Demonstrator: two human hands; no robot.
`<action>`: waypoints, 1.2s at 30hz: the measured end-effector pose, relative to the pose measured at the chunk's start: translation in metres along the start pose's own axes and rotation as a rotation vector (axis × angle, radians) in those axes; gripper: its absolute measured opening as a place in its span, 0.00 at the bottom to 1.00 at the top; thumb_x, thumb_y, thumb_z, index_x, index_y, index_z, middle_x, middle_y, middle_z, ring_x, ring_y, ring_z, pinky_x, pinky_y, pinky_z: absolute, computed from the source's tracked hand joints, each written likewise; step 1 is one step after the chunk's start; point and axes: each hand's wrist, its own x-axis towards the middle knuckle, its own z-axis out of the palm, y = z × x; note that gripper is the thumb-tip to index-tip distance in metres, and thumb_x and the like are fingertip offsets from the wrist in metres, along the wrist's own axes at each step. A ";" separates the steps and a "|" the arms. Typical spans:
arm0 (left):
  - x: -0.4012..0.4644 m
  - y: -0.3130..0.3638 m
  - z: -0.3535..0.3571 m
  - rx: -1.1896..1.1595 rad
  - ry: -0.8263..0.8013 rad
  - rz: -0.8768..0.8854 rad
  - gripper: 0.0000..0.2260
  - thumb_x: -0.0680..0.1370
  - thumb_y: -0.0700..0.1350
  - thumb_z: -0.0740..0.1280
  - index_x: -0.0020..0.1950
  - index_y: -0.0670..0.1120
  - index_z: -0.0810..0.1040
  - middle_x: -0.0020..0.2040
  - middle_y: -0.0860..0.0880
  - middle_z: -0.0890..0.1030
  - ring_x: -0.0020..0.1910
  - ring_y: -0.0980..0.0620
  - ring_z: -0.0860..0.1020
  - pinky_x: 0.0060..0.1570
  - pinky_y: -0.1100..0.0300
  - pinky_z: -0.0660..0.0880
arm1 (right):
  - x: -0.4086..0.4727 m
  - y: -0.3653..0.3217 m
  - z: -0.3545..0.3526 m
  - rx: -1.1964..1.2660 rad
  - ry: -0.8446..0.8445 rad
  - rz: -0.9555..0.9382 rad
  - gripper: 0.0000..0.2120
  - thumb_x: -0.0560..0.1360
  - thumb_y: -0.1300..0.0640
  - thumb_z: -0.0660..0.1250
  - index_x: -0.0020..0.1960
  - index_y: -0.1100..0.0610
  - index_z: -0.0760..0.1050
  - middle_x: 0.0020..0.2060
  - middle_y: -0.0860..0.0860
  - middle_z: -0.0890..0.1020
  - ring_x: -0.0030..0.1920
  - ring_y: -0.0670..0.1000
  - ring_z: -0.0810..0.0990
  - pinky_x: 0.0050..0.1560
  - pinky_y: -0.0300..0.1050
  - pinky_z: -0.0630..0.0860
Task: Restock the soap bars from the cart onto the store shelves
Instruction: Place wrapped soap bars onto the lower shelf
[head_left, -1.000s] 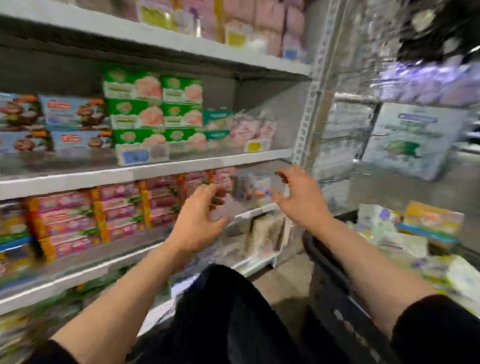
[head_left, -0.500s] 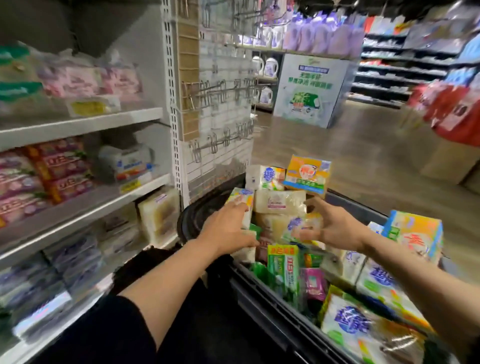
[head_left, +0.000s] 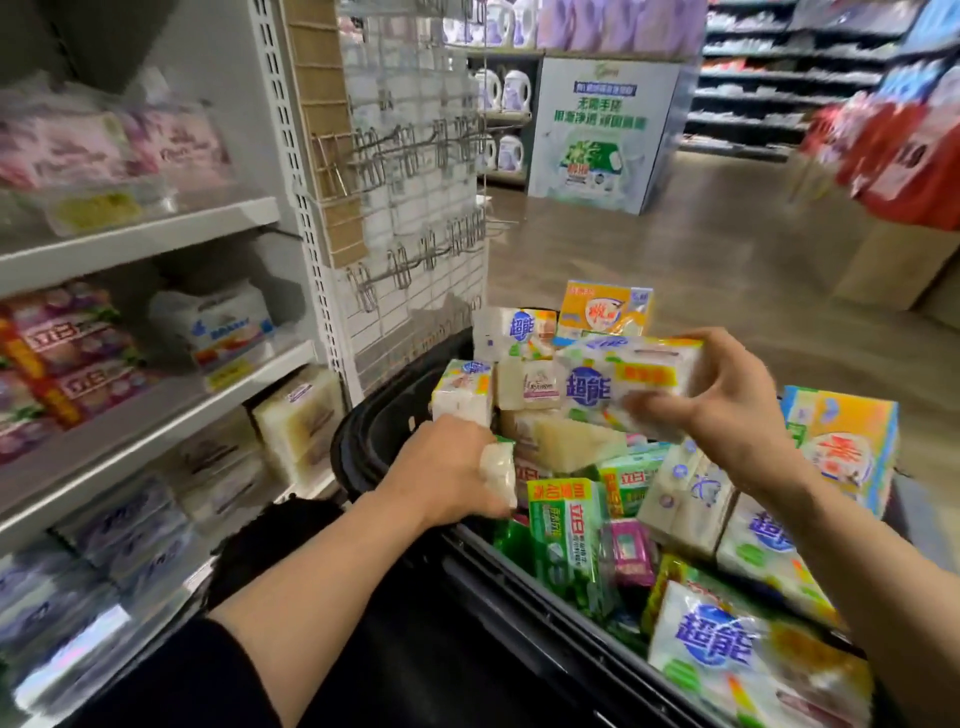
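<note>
Your right hand (head_left: 727, 410) holds a soap pack (head_left: 623, 382) printed 超能 above the cart (head_left: 374, 431). Your left hand (head_left: 441, 473) grips a pale soap bar (head_left: 498, 473) at the cart's near-left edge, beside the shelves (head_left: 156, 234).

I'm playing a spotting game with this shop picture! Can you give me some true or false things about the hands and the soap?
1. The right hand holds a white soap pack with blue letters above the cart. True.
2. The left hand is resting on a shelf. False: it grips a small pale soap bar at the cart's edge.
3. The cart is black and full of soap packs. True.
4. The metal hooks beside the shelves are loaded with soap. False: they hang bare.
5. An orange soap box sits at the far end of the cart. True.
</note>
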 end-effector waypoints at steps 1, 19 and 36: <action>-0.002 -0.001 -0.003 -0.051 0.045 -0.034 0.18 0.61 0.60 0.76 0.42 0.50 0.81 0.39 0.51 0.81 0.40 0.53 0.78 0.42 0.56 0.75 | 0.007 -0.009 -0.001 0.084 -0.007 0.007 0.24 0.59 0.65 0.80 0.49 0.51 0.75 0.42 0.49 0.84 0.38 0.42 0.81 0.39 0.37 0.78; -0.220 -0.135 -0.119 -1.383 0.921 -0.452 0.10 0.59 0.44 0.69 0.39 0.47 0.78 0.41 0.44 0.82 0.36 0.46 0.82 0.33 0.54 0.80 | -0.022 -0.167 0.215 0.766 -0.619 0.138 0.35 0.52 0.55 0.79 0.56 0.66 0.77 0.43 0.54 0.86 0.40 0.51 0.84 0.43 0.46 0.81; -0.604 -0.152 -0.147 -0.880 1.303 -1.127 0.09 0.60 0.50 0.69 0.36 0.49 0.79 0.41 0.51 0.78 0.36 0.57 0.80 0.29 0.61 0.77 | -0.308 -0.294 0.466 0.588 -1.480 0.148 0.27 0.59 0.58 0.80 0.54 0.65 0.77 0.50 0.60 0.83 0.48 0.52 0.84 0.54 0.49 0.78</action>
